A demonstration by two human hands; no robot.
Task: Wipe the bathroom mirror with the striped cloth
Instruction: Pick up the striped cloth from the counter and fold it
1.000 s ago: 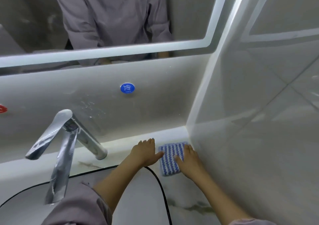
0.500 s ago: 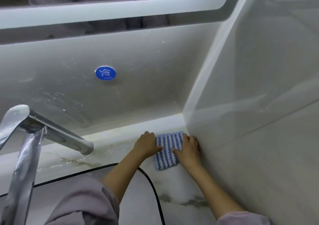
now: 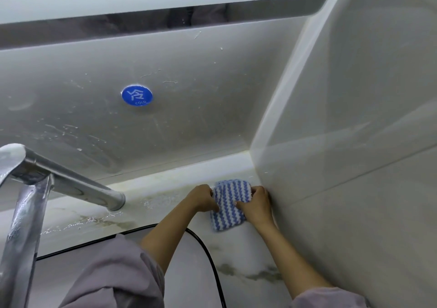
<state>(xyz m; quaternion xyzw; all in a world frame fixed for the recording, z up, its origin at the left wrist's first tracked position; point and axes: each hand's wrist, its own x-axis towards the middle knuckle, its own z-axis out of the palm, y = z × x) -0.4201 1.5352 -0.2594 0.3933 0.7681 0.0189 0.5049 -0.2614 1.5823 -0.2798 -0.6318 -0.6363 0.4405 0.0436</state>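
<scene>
The blue-and-white striped cloth (image 3: 230,203) lies folded on the marble counter (image 3: 236,255), in the corner by the right wall. My left hand (image 3: 201,199) grips its left edge with curled fingers. My right hand (image 3: 256,204) grips its right side, thumb pressed on top. The mirror (image 3: 142,21) with its lit white border runs along the top of the view, well above both hands.
A chrome faucet (image 3: 35,189) juts out at the left over the black-rimmed basin (image 3: 203,244). A round blue "cold" sticker (image 3: 137,95) sits on the splattered back panel. The glossy right wall (image 3: 354,142) stands right beside my right hand.
Both hands went from resting flat beside and on the cloth to curling around its edges. The view has dropped and moved closer to the counter.
</scene>
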